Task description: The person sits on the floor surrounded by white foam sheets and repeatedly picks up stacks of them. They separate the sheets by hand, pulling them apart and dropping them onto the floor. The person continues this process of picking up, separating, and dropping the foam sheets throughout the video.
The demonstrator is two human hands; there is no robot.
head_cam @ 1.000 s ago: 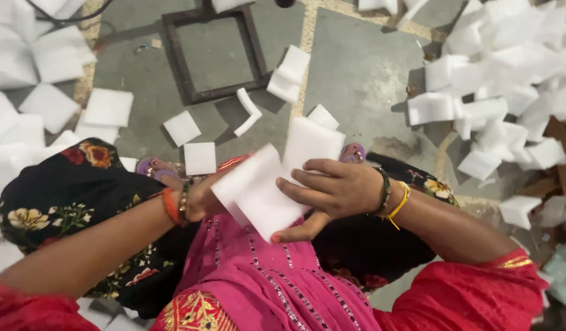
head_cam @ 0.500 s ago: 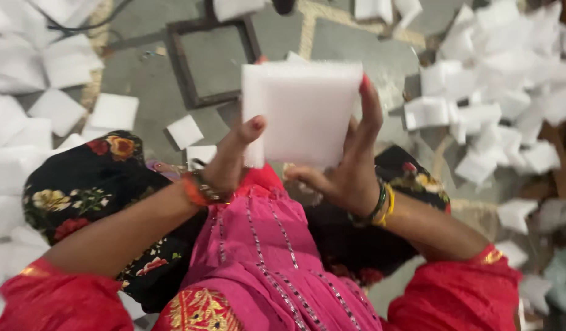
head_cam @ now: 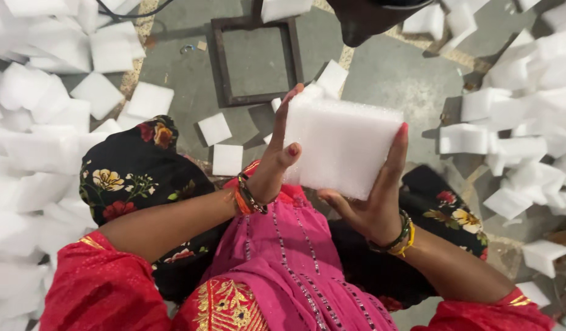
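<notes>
A thick white foam block [head_cam: 341,147] is held up in front of me, between both hands, above my lap. My left hand [head_cam: 275,156] presses flat against its left side, fingers pointing up. My right hand [head_cam: 373,196] cups its lower right edge, with the fingers running up the right side. Both wrists wear bangles. Pink and red clothing and black flowered trousers fill the lower part of the head view.
White foam pieces lie heaped on the left [head_cam: 37,122] and on the right [head_cam: 528,110]. A few small foam squares [head_cam: 226,159] lie on the concrete floor near a dark square metal frame [head_cam: 255,58]. A dark object [head_cam: 375,18] sits at the top edge.
The foam pieces went from lying low in my hands at lap level to being raised upright as one block, held between both hands; the block now sits a little lower and to the right.
</notes>
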